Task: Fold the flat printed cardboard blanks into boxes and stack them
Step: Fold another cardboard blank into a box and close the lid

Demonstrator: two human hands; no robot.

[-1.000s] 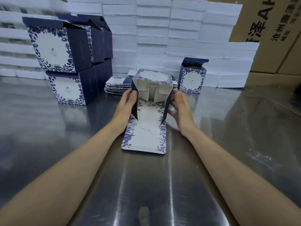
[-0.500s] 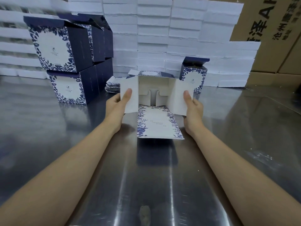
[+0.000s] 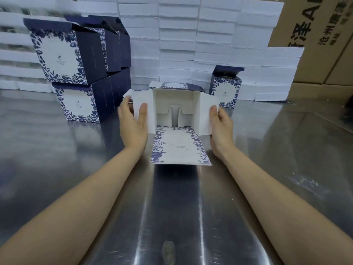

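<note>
The left hand pinches the left white side flap of the half-folded white cardboard box with blue floral print, thumb on the flap's inner face and fingers behind it. The right hand takes the right white side flap in the same pinching grip. The box lies on its side over the shiny steel counter, its open end and long floral-printed flap towards the person. A pile of flat printed cardboard blanks lies just behind it. At the left, finished navy-and-floral boxes stand stacked two high. A single upright floral box stands at the right. White foam slabs and brown corrugated cartons line the back.
</note>
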